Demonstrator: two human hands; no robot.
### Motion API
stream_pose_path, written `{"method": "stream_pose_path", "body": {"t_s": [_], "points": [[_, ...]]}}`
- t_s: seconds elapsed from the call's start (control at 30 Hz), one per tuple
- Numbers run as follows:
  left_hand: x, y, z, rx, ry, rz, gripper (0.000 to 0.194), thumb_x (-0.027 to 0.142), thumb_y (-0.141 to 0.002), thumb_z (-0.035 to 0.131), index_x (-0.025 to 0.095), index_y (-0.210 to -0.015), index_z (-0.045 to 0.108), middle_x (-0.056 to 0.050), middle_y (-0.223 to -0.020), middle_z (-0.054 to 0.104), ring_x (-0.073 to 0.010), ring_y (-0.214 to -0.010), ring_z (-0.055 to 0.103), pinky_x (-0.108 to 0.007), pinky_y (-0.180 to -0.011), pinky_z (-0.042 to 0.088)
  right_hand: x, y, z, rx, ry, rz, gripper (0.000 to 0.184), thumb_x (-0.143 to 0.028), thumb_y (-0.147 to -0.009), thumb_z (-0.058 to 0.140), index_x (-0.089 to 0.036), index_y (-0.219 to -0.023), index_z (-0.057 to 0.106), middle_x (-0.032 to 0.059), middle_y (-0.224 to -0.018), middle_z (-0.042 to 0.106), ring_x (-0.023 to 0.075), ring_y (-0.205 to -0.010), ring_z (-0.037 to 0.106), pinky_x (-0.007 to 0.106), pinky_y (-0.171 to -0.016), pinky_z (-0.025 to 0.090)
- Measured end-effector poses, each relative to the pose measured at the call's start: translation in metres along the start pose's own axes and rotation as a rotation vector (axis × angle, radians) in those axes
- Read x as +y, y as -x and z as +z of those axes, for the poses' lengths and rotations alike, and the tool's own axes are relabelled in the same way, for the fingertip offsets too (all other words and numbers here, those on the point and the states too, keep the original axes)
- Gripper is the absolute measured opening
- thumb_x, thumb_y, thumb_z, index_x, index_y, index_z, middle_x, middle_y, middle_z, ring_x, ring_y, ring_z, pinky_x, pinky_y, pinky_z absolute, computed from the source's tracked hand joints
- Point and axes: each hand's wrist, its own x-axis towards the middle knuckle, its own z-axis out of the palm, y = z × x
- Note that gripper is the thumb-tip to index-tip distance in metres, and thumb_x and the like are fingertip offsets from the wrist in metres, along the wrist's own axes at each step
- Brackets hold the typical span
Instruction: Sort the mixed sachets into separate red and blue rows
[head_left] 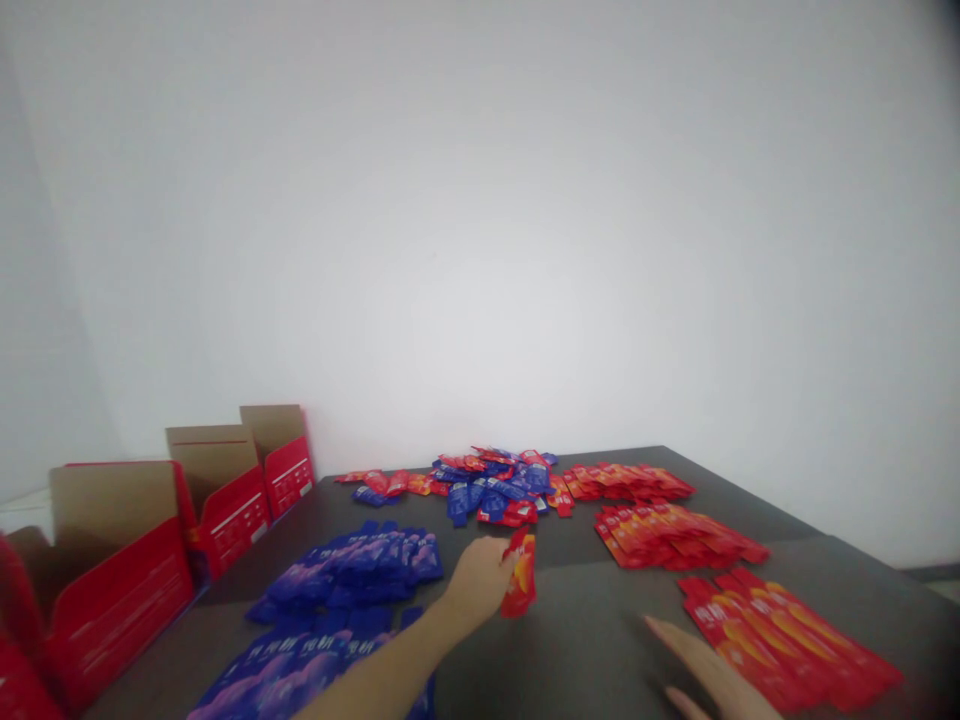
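Observation:
My left hand (480,580) reaches forward over the dark table (585,630), its fingers closed on a red sachet (520,572) held just above the surface. My right hand (709,672) lies low at the bottom edge with fingers stretched out flat, holding nothing, beside a row of red sachets (787,630). A mixed heap of blue and red sachets (487,485) lies beyond the left hand. Rows of blue sachets (352,575) spread out left of my forearm.
Two more rows of red sachets (671,535) lie at the back right, another (626,482) behind them. Several open red cardboard boxes (225,495) stand along the left edge. A plain white wall (525,250) rises behind the table.

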Motion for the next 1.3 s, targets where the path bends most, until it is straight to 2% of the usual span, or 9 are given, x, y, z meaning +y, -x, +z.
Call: {"method": "stream_pose_path", "body": {"t_s": [0.17, 0.37, 0.47, 0.53, 0.63, 0.73, 0.83, 1.07, 1.3], "points": [[-0.005, 0.035, 0.033, -0.078, 0.489, -0.093, 0.040, 0.040, -0.090, 0.033, 0.010, -0.102, 0.057, -0.009, -0.087, 0.069, -0.0205, -0.076, 0.068, -0.029, -0.065, 0.055, -0.092, -0.046, 0.032, -0.144, -0.685, 0.259, 0.066, -0.055, -0.081, 0.047, -0.015, -0.133, 0.048, 0.0128, -0.124, 0.061, 0.0234, -0.103, 0.064, 0.032, -0.086, 0.052], [-0.025, 0.063, 0.051, -0.100, 0.740, -0.262, 0.048, 0.032, -0.081, 0.050, 0.010, -0.123, 0.043, -0.015, -0.109, 0.062, -0.0208, -0.084, 0.066, -0.029, -0.060, 0.057, -0.116, -0.076, 0.052, -0.337, -0.637, 0.355, 0.063, -0.032, -0.079, 0.050, -0.013, -0.138, 0.039, 0.0042, -0.084, 0.068, 0.0121, -0.051, 0.058, 0.025, -0.051, 0.047], [-0.033, 0.080, 0.041, 0.036, 0.495, -0.277, 0.073, 0.016, -0.073, 0.053, 0.015, -0.141, 0.026, -0.016, -0.136, 0.045, -0.0232, -0.104, 0.059, -0.035, -0.076, 0.056, -0.112, -0.076, 0.039, -0.395, -0.521, 0.207, 0.053, -0.023, -0.079, 0.049, -0.019, -0.131, 0.051, 0.0060, -0.102, 0.069, 0.0176, -0.077, 0.065, 0.030, -0.073, 0.051], [-0.035, 0.093, 0.035, 0.110, 0.180, -0.125, 0.080, 0.007, -0.068, 0.049, 0.016, -0.144, 0.025, -0.014, -0.147, 0.031, -0.0245, -0.128, 0.041, -0.040, -0.103, 0.040, -0.112, -0.075, 0.029, -0.376, -0.379, 0.083, 0.047, -0.019, -0.076, 0.051, -0.021, -0.122, 0.060, 0.0071, -0.112, 0.066, 0.0219, -0.100, 0.061, 0.035, -0.092, 0.045], [-0.034, 0.109, 0.037, -0.031, -0.143, 0.138, 0.073, 0.007, -0.066, 0.049, 0.019, -0.138, 0.041, -0.008, -0.152, 0.025, -0.0257, -0.140, 0.018, -0.044, -0.115, 0.016, -0.119, -0.070, 0.021, -0.322, -0.117, -0.069, 0.044, -0.014, -0.075, 0.052, -0.024, -0.116, 0.065, 0.0092, -0.121, 0.060, 0.0240, -0.114, 0.054, 0.038, -0.101, 0.038], [-0.031, 0.113, 0.045, -0.215, -0.244, 0.252, 0.072, 0.017, -0.069, 0.054, 0.020, -0.139, 0.040, -0.007, -0.152, 0.026, -0.0280, -0.140, 0.020, -0.049, -0.114, 0.015, -0.124, -0.059, 0.025, -0.288, -0.006, -0.186, 0.043, -0.017, -0.081, 0.051, -0.025, -0.122, 0.061, 0.0093, -0.133, 0.054, 0.0247, -0.122, 0.048, 0.041, -0.105, 0.035], [-0.027, 0.108, 0.047, -0.216, -0.269, 0.358, 0.070, 0.025, -0.077, 0.053, 0.021, -0.143, 0.033, -0.006, -0.151, 0.027, -0.0252, -0.140, 0.021, -0.048, -0.115, 0.010, -0.122, -0.046, 0.036, -0.345, -0.001, -0.216, 0.052, -0.023, -0.083, 0.052, -0.018, -0.135, 0.048, 0.0126, -0.140, 0.048, 0.0265, -0.127, 0.044, 0.043, -0.108, 0.033], [-0.008, 0.098, 0.038, -0.146, -0.407, 0.337, 0.048, 0.019, -0.086, 0.042, 0.017, -0.133, 0.049, -0.010, -0.137, 0.050, -0.0251, -0.125, 0.046, -0.042, -0.108, 0.030, -0.117, -0.050, 0.036, -0.402, 0.057, -0.252, 0.064, -0.006, -0.069, 0.046, -0.012, -0.133, 0.050, 0.0131, -0.137, 0.051, 0.0233, -0.124, 0.048, 0.038, -0.109, 0.035], [-0.026, 0.086, 0.045, -0.118, -0.447, 0.355, 0.054, 0.004, -0.079, 0.037, 0.020, -0.128, 0.054, -0.007, -0.130, 0.057, -0.0223, -0.117, 0.054, -0.037, -0.103, 0.038, -0.111, -0.050, 0.028, -0.269, -0.046, -0.296, 0.041, -0.019, -0.091, 0.040, -0.019, -0.129, 0.054, 0.0070, -0.127, 0.061, 0.0184, -0.115, 0.057, 0.030, -0.102, 0.042]]}}
